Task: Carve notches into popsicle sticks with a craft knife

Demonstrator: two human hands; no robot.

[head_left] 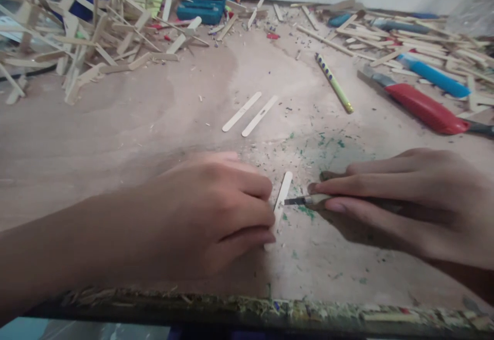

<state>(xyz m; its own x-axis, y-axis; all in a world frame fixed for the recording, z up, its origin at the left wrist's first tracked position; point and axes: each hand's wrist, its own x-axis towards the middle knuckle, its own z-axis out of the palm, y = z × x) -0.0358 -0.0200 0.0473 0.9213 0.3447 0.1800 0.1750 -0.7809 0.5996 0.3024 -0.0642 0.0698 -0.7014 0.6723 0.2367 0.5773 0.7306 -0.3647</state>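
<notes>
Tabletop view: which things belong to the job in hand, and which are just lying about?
In use:
Stick, partly under the left hand
Blade, in the right hand

Apparently lying about:
Two loose sticks
Yellow rod
Red tool
Blue tool
Stick heap

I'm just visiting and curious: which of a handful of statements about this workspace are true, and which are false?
1. The right hand holds a bladed tool. True.
2. The left hand holds the red-handled tool. False: it holds a flat wooden stick.
3. Two loose sticks lie side by side beyond the hands. True.
4. The yellow dotted rod lies left of that pair. False: it lies right.
</notes>
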